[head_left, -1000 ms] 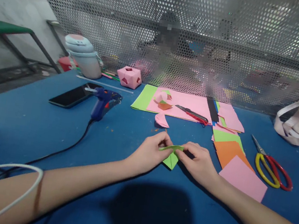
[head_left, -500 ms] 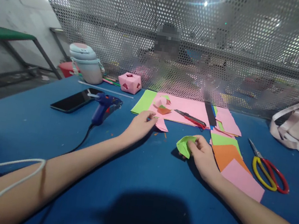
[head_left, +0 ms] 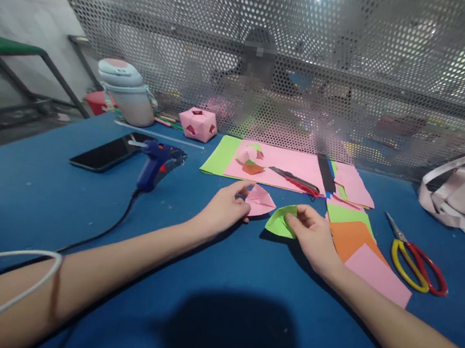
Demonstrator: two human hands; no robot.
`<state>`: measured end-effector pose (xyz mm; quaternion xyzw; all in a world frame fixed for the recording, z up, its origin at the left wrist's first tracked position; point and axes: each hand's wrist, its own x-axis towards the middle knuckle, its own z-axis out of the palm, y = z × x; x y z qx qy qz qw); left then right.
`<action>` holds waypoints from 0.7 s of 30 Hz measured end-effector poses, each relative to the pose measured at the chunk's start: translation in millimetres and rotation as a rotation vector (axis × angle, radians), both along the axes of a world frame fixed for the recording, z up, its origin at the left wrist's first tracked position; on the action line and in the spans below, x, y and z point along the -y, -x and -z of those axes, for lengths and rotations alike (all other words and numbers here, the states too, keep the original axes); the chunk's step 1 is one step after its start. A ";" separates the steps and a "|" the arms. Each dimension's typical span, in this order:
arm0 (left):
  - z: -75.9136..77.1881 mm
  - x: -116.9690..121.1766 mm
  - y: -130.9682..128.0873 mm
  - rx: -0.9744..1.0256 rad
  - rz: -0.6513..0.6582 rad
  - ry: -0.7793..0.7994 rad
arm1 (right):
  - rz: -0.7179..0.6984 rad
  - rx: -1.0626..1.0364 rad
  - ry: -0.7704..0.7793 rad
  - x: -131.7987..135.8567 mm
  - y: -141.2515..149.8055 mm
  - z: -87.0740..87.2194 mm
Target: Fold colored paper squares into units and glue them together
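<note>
My left hand (head_left: 230,206) pinches a folded pink paper piece (head_left: 260,201) between thumb and fingers, just above the blue table (head_left: 218,266). A folded green paper piece (head_left: 280,221) is gripped in my right hand (head_left: 312,231), its thumb pressed on the near face. The two pieces are close together, with a small gap between their points. Behind them, several small folded pieces in pink, green and orange (head_left: 251,159) rest on stacked pink and green sheets (head_left: 217,157). Fingers behind the green piece are partly hidden.
Blue glue gun (head_left: 153,167) and phone (head_left: 106,151) lie at left, with a cord and white cable near my left arm. A utility knife (head_left: 297,181) sits on the sheets. Scissors (head_left: 413,261), orange paper (head_left: 355,237) and a bag lie right. Behind stand a pink paper box (head_left: 198,124) and tumbler (head_left: 129,99).
My left hand has taken up the pink piece from the table and moved right with it. My right hand has shifted slightly left, turning the green piece toward the pink one.
</note>
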<state>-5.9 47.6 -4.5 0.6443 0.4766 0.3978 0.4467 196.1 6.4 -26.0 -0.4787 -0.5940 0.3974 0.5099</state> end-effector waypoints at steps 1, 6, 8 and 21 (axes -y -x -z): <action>-0.8 4.3 -2.9 0.050 0.040 0.028 | -0.005 0.007 -0.002 0.4 0.5 1.4; 0.3 20.2 -11.1 0.165 0.133 0.107 | -0.012 0.033 -0.008 -0.7 0.6 4.2; 2.5 22.5 -11.5 0.166 0.108 0.110 | -0.016 0.065 -0.016 0.0 0.4 3.5; 7.9 24.6 -9.6 0.204 0.019 0.112 | 0.002 0.088 -0.038 1.8 0.8 2.8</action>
